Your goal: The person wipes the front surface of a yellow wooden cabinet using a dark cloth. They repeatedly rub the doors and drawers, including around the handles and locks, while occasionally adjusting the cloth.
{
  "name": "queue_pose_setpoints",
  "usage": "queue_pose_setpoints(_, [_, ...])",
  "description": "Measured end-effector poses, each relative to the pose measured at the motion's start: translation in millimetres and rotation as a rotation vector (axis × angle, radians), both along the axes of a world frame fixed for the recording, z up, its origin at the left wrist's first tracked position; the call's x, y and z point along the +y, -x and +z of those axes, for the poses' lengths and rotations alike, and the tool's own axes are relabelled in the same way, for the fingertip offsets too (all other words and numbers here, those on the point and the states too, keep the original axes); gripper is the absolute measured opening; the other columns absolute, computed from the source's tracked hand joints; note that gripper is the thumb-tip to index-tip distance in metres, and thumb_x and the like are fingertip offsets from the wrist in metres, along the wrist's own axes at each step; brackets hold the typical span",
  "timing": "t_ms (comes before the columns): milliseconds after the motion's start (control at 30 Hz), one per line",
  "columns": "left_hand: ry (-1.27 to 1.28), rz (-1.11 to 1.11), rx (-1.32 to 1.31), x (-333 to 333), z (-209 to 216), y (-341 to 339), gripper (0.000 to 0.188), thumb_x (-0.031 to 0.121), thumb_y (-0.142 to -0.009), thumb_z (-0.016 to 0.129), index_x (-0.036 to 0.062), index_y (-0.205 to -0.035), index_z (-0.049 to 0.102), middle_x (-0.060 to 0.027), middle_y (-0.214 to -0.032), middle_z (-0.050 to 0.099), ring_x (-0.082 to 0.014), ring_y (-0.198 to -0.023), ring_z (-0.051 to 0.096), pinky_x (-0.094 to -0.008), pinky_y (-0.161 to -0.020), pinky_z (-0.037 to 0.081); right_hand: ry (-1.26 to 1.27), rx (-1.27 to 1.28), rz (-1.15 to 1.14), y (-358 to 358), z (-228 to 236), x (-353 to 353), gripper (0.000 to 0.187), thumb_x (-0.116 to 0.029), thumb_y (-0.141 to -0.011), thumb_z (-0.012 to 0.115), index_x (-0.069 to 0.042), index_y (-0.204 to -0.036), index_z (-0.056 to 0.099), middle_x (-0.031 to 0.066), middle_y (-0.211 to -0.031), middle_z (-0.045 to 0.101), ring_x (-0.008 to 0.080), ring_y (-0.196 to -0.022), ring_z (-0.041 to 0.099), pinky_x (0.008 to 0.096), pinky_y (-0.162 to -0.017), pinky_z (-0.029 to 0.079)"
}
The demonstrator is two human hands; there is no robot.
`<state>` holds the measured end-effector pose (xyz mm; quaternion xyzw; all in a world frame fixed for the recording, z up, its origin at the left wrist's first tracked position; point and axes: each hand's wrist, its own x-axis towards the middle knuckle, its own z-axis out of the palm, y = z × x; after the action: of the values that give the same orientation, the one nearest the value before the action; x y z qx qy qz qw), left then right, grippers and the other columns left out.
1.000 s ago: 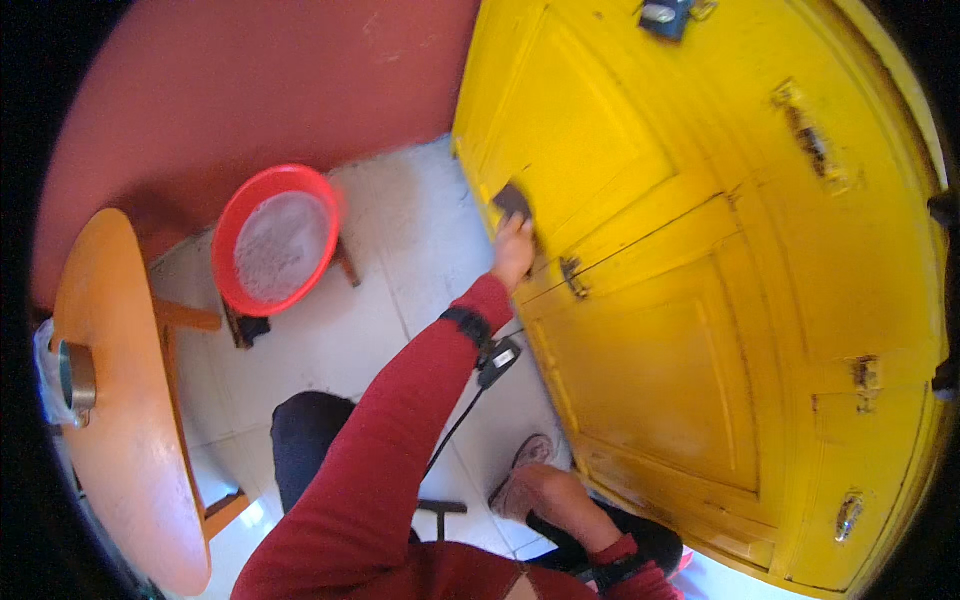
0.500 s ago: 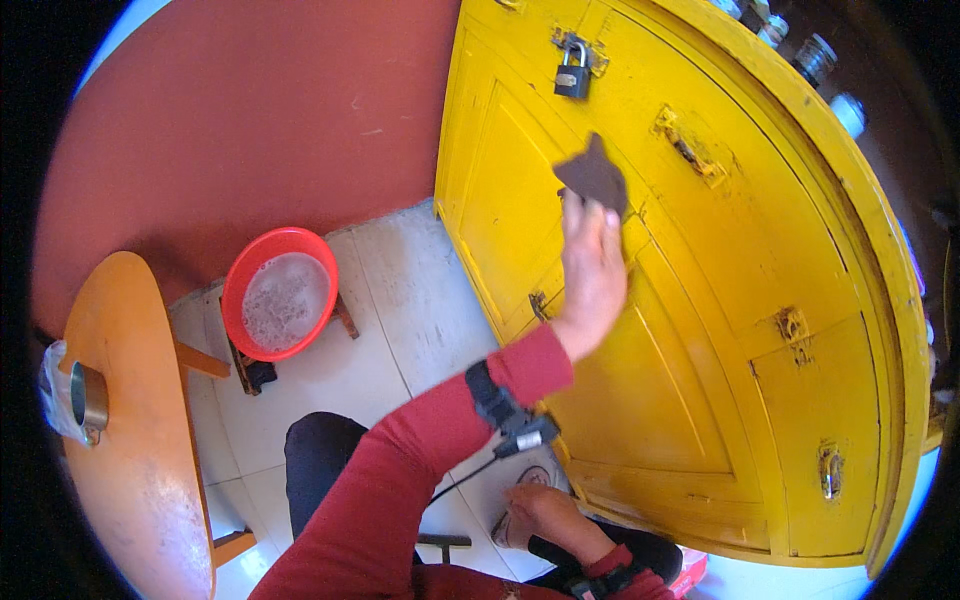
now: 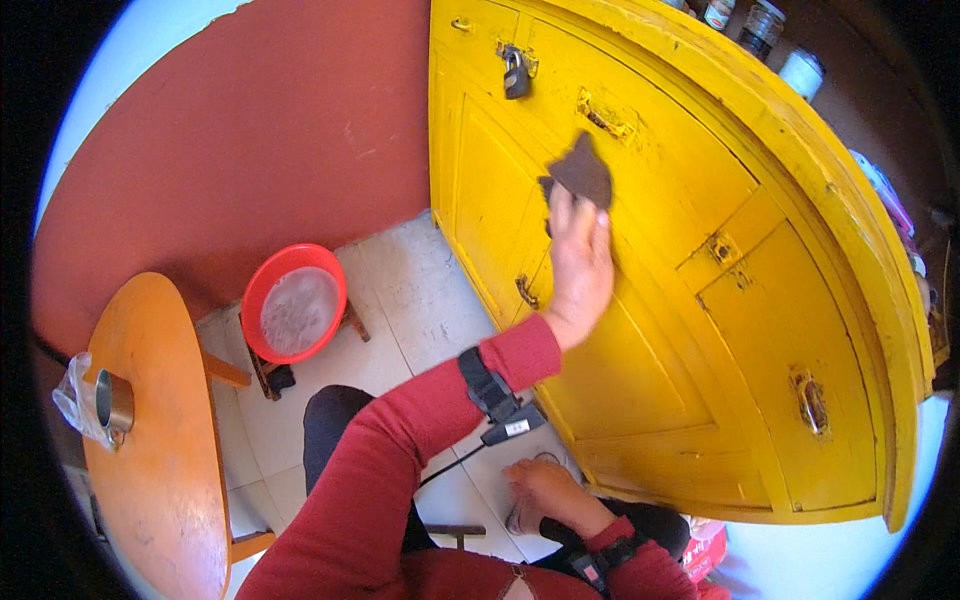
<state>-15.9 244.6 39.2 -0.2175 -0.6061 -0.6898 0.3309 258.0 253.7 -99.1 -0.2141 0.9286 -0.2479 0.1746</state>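
Against the front of a yellow wooden cabinet (image 3: 640,370), a person's left hand (image 3: 582,262) reaches up with fingers and thumb closed on a dark brown cloth (image 3: 586,172). The cloth, slightly blurred, fans out beyond the fingertips just below a worn drawer handle (image 3: 607,118). Up and to the left, a dark padlock (image 3: 516,80) hangs from a metal hasp. The person wears red sleeves, with a black strap (image 3: 485,385) around the left wrist.

At the lower edge, the right hand (image 3: 550,492) is low, near a shoe (image 3: 520,518); whether its fingers are gripping anything cannot be told.

To the left of the cabinet, on pale floor tiles (image 3: 400,270), a red basin (image 3: 255,300) of foamy water sits on a low wooden stool (image 3: 358,322), close to a reddish wall (image 3: 250,130). At far left, a rounded orange counter (image 3: 170,430) carries a metal cup (image 3: 116,402) beside a clear plastic bag (image 3: 80,405). At upper right, jars (image 3: 762,28) stand beyond the cabinet's top edge.
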Motion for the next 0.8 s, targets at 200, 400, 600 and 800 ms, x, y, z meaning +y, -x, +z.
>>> queue_pose_setpoints(200, [0.052,-0.351,-0.093,-44.4,6.9,-38.6,0.029,-0.002,-0.093,0.063,0.0016,-0.121,0.067,-0.0223,-0.137,0.058,-0.0429,-0.127,0.054,-0.042,-0.11,0.044,0.021,0.135,-0.189,3.6,15.5,9.0,0.027,-0.011,-0.089,0.067,-0.007,-0.115,0.069,0.0169,-0.115,0.07,0.0398,-0.11,0.066,0.0471,-0.09,0.056])
queue_pose_setpoints(400, [0.563,-0.558,-0.176,-132.8,33.6,-37.8,0.062,-0.002,-0.086,0.07,0.0098,-0.142,0.049,-0.0162,-0.115,0.062,-0.0295,-0.104,0.065,-0.0351,-0.095,0.052,0.238,0.759,-0.578,15.1,121.7,12.6,0.05,-0.006,-0.088,0.07,-0.004,-0.137,0.06,0.0221,-0.146,0.056,0.0402,-0.134,0.055,0.0451,-0.111,0.046])
queue_pose_setpoints(600, [-0.018,-1.185,-0.464,-126.4,48.8,-97.1,0.07,0.0,-0.09,0.072,0.0159,-0.148,0.035,-0.0067,-0.123,0.048,-0.0185,-0.111,0.058,-0.0308,-0.092,0.051,0.742,0.685,-0.547,67.7,176.3,-14.2,0.097,-0.023,-0.083,0.082,-0.006,-0.162,0.027,0.0232,-0.167,0.022,0.0388,-0.154,0.025,0.0462,-0.124,0.026])
queue_pose_setpoints(800, [-0.187,-1.504,-0.479,-127.2,77.9,-111.1,0.068,0.023,-0.104,0.062,0.0104,-0.161,0.029,-0.0075,-0.138,0.056,-0.0163,-0.126,0.053,-0.0304,-0.109,0.04,0.545,1.194,-0.87,68.6,208.6,-10.1,0.057,0.007,-0.084,0.072,-0.003,-0.137,0.056,0.0169,-0.136,0.057,0.0311,-0.122,0.058,0.039,-0.109,0.044])
